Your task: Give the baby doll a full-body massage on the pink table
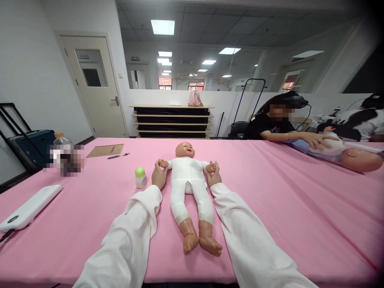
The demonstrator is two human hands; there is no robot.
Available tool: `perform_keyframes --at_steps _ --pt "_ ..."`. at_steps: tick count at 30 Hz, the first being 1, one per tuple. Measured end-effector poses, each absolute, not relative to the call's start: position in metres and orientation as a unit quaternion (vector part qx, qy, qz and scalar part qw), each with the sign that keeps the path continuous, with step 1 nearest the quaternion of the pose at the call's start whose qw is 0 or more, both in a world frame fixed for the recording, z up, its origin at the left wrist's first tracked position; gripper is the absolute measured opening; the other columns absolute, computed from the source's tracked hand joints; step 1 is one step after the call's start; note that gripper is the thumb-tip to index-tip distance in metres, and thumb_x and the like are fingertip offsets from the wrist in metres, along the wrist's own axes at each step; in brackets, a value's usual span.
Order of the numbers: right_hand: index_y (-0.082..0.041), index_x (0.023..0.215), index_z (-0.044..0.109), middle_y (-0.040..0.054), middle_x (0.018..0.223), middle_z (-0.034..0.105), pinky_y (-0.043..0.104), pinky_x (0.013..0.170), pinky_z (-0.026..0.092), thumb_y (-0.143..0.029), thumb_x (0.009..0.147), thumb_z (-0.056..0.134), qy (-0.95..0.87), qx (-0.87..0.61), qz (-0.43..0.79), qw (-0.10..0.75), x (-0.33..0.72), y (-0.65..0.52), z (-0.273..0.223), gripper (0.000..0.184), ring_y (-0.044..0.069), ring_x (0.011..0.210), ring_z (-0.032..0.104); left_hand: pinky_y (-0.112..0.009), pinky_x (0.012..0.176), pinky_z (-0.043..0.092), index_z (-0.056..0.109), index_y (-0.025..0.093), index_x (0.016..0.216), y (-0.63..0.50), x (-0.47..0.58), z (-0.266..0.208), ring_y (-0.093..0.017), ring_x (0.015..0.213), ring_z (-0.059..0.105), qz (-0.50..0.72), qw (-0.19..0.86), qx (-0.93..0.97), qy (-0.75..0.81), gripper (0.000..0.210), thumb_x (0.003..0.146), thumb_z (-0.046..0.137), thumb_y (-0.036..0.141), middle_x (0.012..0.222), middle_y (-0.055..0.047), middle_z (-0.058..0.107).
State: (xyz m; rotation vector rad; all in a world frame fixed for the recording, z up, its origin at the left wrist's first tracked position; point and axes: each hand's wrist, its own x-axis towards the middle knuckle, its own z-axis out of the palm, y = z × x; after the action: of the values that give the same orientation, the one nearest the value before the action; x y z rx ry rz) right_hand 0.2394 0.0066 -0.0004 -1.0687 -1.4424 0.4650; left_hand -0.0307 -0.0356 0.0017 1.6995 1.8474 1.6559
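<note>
A baby doll [187, 172] with a white cloth body lies on its back on the pink tablecloth [258, 192], head away from me and feet towards me. My left hand [159, 175] is closed around the doll's hand on the left side. On the other side, my right hand [214, 175] grips the doll's other hand between thumb and fingers. Both doll arms are held out a little from the body. Just left of my left hand stands a small white bottle [141, 179] with a green cap.
On the left lie a white power bank [30, 208] with a cable, a brown notebook [105, 150], a pen [118, 155] and a blurred bottle [63, 154]. At the right, a person [277, 120] in black handles another doll [357, 159]. A low shelf [172, 120] stands behind the table.
</note>
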Motion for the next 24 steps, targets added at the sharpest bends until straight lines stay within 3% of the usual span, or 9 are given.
perform_keyframes --at_steps 2,5,10,13,15,19,24 --pt "-0.016 0.136 0.022 0.0168 0.133 0.041 0.042 0.093 0.042 -0.036 0.079 0.053 -0.619 -0.484 0.162 0.598 0.239 0.016 -0.002 0.068 0.026 0.117 0.046 -0.035 0.085 0.045 0.020 0.018 0.132 -0.026 -0.026 0.003 -0.023 0.112 0.052 0.567 0.064 0.544 0.615 0.058 0.083 0.048 0.032 0.128 -0.015 0.047" --pt "-0.014 0.139 0.014 0.0182 0.133 0.040 0.041 0.090 0.043 -0.037 0.083 0.042 -0.594 -0.497 0.128 0.620 0.232 0.031 0.001 0.067 0.026 0.116 0.048 -0.036 0.083 0.046 0.014 0.014 0.133 -0.008 -0.020 0.004 -0.023 0.109 0.054 0.579 0.053 0.526 0.621 0.058 0.086 0.042 0.034 0.127 -0.018 0.048" --pt "-0.012 0.139 0.014 0.0203 0.126 0.047 0.045 0.087 0.043 -0.043 0.087 0.034 -0.558 -0.536 0.143 0.617 0.220 0.065 0.007 0.064 0.027 0.110 0.053 -0.037 0.078 0.046 0.027 0.016 0.128 0.022 -0.013 0.006 -0.025 0.101 0.058 0.563 0.027 0.501 0.657 0.049 0.087 0.040 0.038 0.121 -0.017 0.053" --pt "-0.019 0.139 0.022 0.0139 0.136 0.039 0.045 0.095 0.037 -0.043 0.088 0.033 -0.603 -0.515 0.129 0.595 0.217 0.089 0.008 0.058 0.024 0.120 0.043 -0.035 0.085 0.043 0.042 0.019 0.122 0.040 -0.013 0.009 -0.023 0.105 0.055 0.547 -0.001 0.544 0.637 0.037 0.089 0.036 0.035 0.116 -0.012 0.057" --pt "-0.022 0.135 0.032 0.0082 0.136 0.040 0.042 0.101 0.033 -0.039 0.089 0.031 -0.646 -0.482 0.114 0.580 0.217 0.102 0.007 0.050 0.020 0.123 0.039 -0.034 0.089 0.041 0.044 0.021 0.123 0.053 -0.014 0.009 -0.020 0.109 0.052 0.530 -0.011 0.585 0.613 0.037 0.089 0.034 0.030 0.120 -0.009 0.055" --pt "-0.021 0.127 0.048 0.0050 0.127 0.051 0.041 0.101 0.034 -0.034 0.087 0.029 -0.680 -0.476 0.144 0.539 0.221 0.119 0.003 0.045 0.019 0.117 0.046 -0.038 0.087 0.041 0.040 0.029 0.131 0.076 -0.019 0.005 -0.023 0.103 0.056 0.463 0.046 0.588 0.661 0.045 0.087 0.037 0.026 0.119 -0.006 0.058" --pt "-0.022 0.128 0.048 0.0048 0.122 0.056 0.039 0.096 0.040 -0.032 0.084 0.035 -0.642 -0.538 0.223 0.499 0.225 0.124 -0.001 0.047 0.022 0.111 0.052 -0.043 0.086 0.040 0.051 0.031 0.122 0.086 -0.025 -0.001 -0.026 0.098 0.058 0.423 0.083 0.576 0.694 0.038 0.086 0.038 0.029 0.108 -0.006 0.063"
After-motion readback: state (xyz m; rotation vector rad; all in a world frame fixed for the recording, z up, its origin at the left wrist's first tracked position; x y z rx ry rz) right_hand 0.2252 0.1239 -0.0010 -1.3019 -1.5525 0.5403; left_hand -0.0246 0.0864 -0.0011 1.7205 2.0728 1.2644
